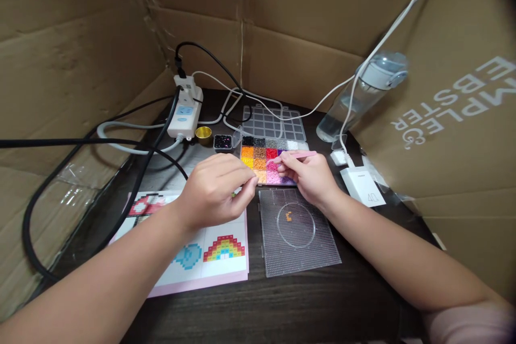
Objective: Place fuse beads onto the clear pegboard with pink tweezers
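Pink tweezers are gripped in my right hand, their tip over the lower compartments of a bead box sorted by colour. My left hand is closed in a pinch at the box's front left corner; whether anything is between the fingertips is hidden. Below my right hand lies a clear pegboard with a ring outline. A few orange beads sit together inside that ring. Under my left wrist is a pattern sheet showing a pixel rainbow, a blue shape and a partly covered red figure.
The box's clear lid stands open behind it. Left of it are a small case of dark beads, a gold cup and a power strip with cables. A water bottle and a white charger stand right, inside cardboard walls.
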`<state>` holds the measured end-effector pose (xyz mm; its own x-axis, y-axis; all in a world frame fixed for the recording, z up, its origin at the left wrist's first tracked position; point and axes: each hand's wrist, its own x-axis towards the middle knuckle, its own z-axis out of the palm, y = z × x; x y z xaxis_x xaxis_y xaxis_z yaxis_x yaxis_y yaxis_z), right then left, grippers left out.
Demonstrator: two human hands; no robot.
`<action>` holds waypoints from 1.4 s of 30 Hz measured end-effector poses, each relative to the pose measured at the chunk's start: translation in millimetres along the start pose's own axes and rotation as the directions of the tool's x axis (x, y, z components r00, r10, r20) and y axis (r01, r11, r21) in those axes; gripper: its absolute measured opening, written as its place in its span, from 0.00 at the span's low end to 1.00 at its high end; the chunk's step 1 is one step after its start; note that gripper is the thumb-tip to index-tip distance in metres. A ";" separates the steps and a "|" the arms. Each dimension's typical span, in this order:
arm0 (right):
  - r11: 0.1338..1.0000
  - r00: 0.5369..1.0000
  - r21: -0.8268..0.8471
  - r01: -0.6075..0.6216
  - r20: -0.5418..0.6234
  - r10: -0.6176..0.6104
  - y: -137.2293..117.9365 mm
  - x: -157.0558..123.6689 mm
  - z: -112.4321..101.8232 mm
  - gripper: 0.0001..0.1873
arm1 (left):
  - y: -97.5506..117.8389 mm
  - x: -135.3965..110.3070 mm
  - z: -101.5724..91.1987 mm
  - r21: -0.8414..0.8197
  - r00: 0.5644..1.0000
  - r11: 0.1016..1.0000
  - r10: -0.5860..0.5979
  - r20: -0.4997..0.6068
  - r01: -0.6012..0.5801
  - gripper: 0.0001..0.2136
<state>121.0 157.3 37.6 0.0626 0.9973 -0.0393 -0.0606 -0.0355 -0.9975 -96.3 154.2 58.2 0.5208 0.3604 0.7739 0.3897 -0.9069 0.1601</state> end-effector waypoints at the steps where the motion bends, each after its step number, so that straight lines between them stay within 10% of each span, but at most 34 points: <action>1: 0.999 0.999 0.039 -0.033 -0.006 0.034 0.7 0.6 0.8 0.14 | -0.2 -0.2 0.1 -0.001 1.000 1.000 0.002 -0.002 -0.002 0.04; 9: 0.999 0.999 0.025 -0.048 -0.019 0.049 -1.2 0.1 -0.7 0.14 | -0.9 -1.1 -1.2 0.016 1.000 1.000 -0.002 0.003 0.002 0.05; 21: 0.821 0.872 -0.361 0.443 0.388 -0.299 -12.3 -85.5 -58.6 0.07 | -2.4 -2.8 3.8 0.019 1.000 1.000 0.001 0.012 -0.001 0.06; 42: 0.870 0.926 -0.373 0.321 0.319 -0.205 8.6 -82.9 -68.1 0.07 | -0.8 -0.3 2.6 0.000 0.999 0.999 -0.036 0.025 0.036 0.05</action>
<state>183.1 69.9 28.3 -0.2469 0.9509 0.1864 0.3391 0.2650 -0.9026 -94.7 155.4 56.3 0.5258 0.3979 0.7518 0.4079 -0.8935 0.1876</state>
